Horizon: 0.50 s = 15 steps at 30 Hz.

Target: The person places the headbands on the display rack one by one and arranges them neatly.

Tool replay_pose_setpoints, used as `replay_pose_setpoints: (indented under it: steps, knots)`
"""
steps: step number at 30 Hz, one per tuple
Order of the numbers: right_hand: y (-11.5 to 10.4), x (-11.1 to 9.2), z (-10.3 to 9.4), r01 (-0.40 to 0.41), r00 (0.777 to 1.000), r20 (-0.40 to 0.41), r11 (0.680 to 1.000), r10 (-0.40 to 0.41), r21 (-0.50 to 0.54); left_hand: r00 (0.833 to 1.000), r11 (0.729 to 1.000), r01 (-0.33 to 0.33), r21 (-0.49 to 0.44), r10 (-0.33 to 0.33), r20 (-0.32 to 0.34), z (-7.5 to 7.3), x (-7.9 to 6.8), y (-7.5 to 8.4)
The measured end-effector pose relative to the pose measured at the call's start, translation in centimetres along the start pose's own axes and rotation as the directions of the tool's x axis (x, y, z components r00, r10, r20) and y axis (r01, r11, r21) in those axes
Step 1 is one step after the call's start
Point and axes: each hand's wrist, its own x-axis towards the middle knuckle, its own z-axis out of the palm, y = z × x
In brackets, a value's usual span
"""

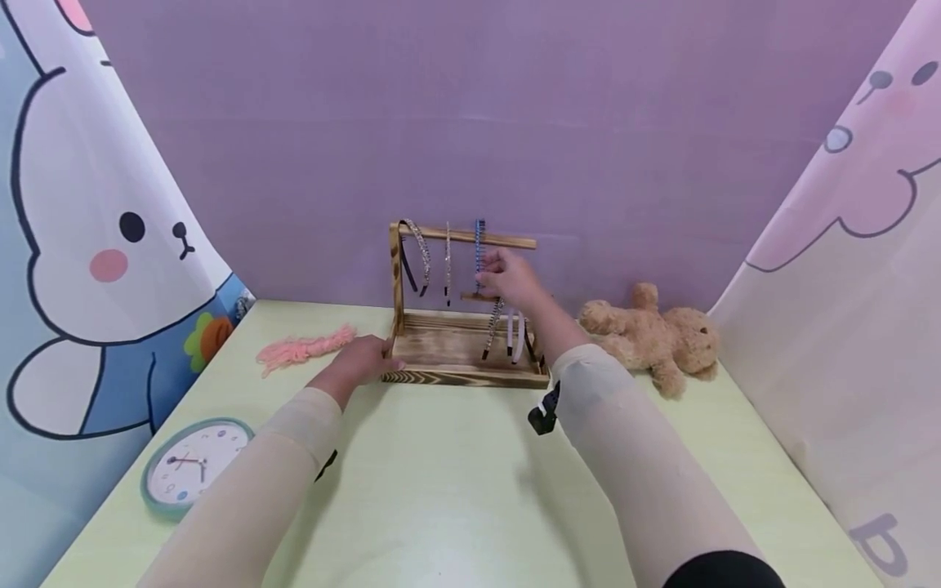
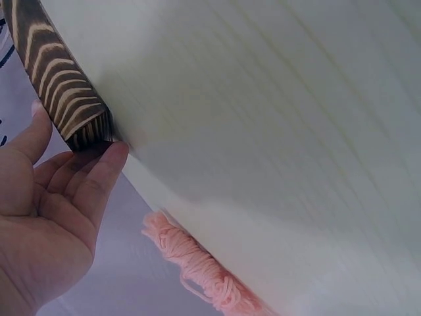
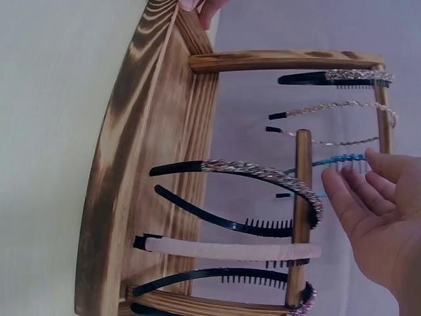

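A wooden headband rack (image 1: pixel 470 378) stands on the table, with headbands over its upper bar and its shorter lower bar. My left hand (image 1: pixel 360 359) grips the left front corner of its base; in the left wrist view the thumb and fingers lie on either side of the wood. A blue headband (image 3: pixel 339 159) hangs over the upper bar. My right hand (image 3: pixel 381 210) is right at it, fingers loosely bent, with a gap between thumb and index finger. Left of it hang a thin beaded headband (image 1: pixel 448 263) and a glittery headband (image 1: pixel 422 245).
On the lower bar hang a dark jewelled headband (image 3: pixel 256 172) and a pale pink headband (image 3: pixel 223 249), among others. A teddy bear (image 1: pixel 654 331) lies to the right. Pink yarn (image 1: pixel 305 349) lies left of the rack, and a green-rimmed clock (image 1: pixel 194 461) at the near left.
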Motion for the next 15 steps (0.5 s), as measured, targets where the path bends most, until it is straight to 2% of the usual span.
replay_pose_setpoints:
  steps: [4, 7, 15]
  knots:
    - [-0.9, -1.2, -1.1, 0.051, 0.998, -0.039, 0.994, -0.054, -0.096, 1.0, 1.0, -0.006, 0.012, 0.006, 0.004, -0.1, 0.1, -0.1]
    - [-1.5, -2.4, -2.0, 0.094, 0.993, -0.059, 0.984, -0.104, -0.153, 1.0, 1.0, 0.013, 0.019, -0.014, 0.023, -0.2, 0.2, -0.2]
    - [-1.8, -7.2, -2.8, 0.2, 0.977, -0.013, 0.942, -0.211, -0.27, 0.997, 0.998, 0.05, 0.046, -0.053, 0.062, -0.4, 0.0, -0.4]
